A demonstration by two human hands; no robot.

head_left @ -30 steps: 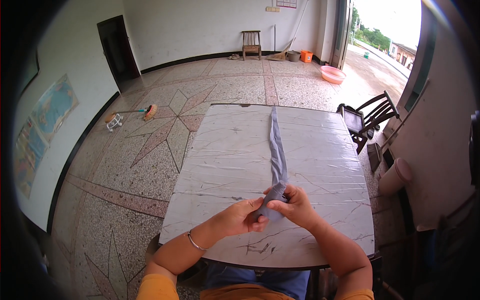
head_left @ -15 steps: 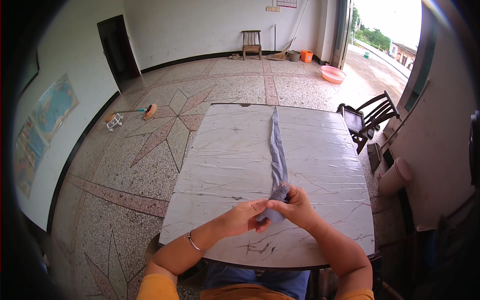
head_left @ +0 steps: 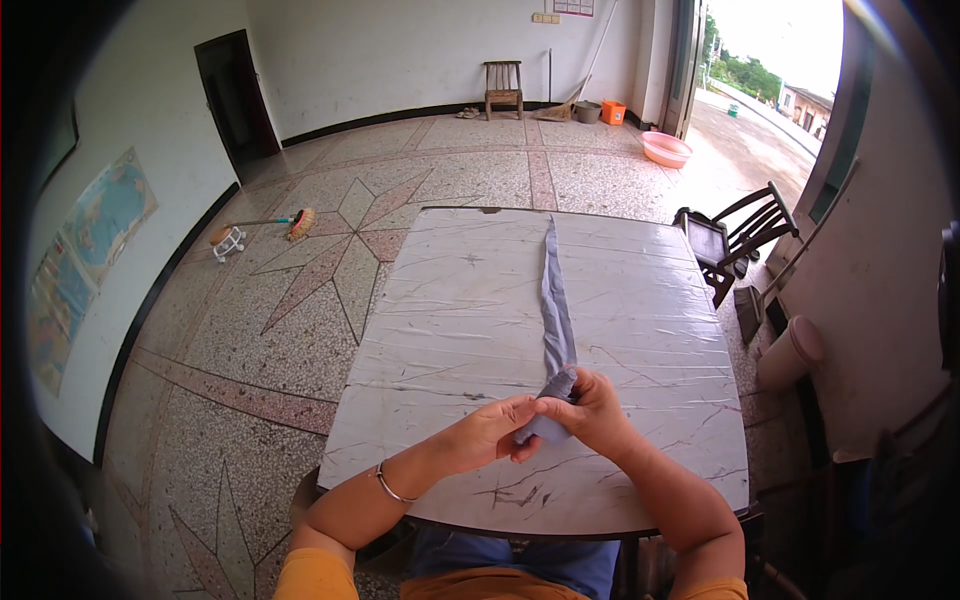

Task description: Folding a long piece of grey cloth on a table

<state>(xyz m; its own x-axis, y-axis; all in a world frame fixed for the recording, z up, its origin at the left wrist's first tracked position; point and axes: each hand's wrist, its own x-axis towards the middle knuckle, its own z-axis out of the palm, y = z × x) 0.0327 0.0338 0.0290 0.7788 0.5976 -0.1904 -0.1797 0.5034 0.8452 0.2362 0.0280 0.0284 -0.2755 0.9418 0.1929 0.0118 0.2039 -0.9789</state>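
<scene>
A long grey-blue strip of cloth (head_left: 556, 310) runs from the far edge of the marble-patterned table (head_left: 440, 310) toward me, narrow and creased. Its near end is bunched or rolled between my hands. My left hand (head_left: 497, 430), with a bracelet on the wrist, grips the bunched end from the left side. My right hand (head_left: 597, 408) pinches the same bundle from the right, thumb on top. Both thumbs meet near the middle of the bundle. Some of the left fingers are hidden under the cloth.
Beyond the table's right edge stands a dark wooden chair (head_left: 735, 235). A pale bin (head_left: 790, 353) leans by the right wall. A broom (head_left: 303, 224) and a small white rack (head_left: 228, 243) lie on the floor to the left. A pink basin (head_left: 667, 150) sits near the doorway.
The bundled end of the cloth has turned slightly between my fingers. Both hands stay in almost the same place.
</scene>
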